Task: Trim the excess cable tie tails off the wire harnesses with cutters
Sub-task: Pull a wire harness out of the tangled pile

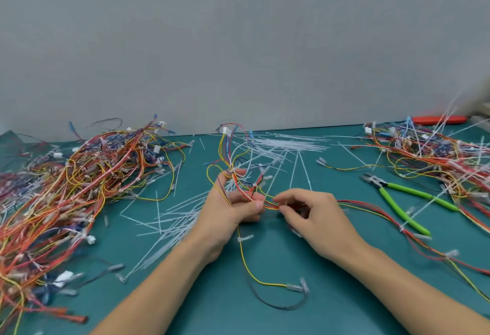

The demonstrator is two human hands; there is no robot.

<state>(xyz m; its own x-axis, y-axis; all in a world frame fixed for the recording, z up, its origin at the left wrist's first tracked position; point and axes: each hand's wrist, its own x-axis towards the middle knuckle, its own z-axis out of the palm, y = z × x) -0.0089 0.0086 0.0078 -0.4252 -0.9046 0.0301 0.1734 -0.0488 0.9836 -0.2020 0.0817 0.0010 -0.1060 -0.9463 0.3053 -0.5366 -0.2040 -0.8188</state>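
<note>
Both hands meet at the table's (265,316) centre: the left hand (233,210) grips a wire harness (240,189) and the right hand (310,215) pinches its wires. The green-handled cutters (397,196) lie untouched at 3 o'clock — beside a harness pile (437,154). Another pile (74,189) sits at 9 o'clock.

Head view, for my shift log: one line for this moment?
left hand: holds harness | right hand: pinches its wires | cutters: on mat, untouched

held wire harness (240,186), green-handled cutters (397,199) lying apart
</note>
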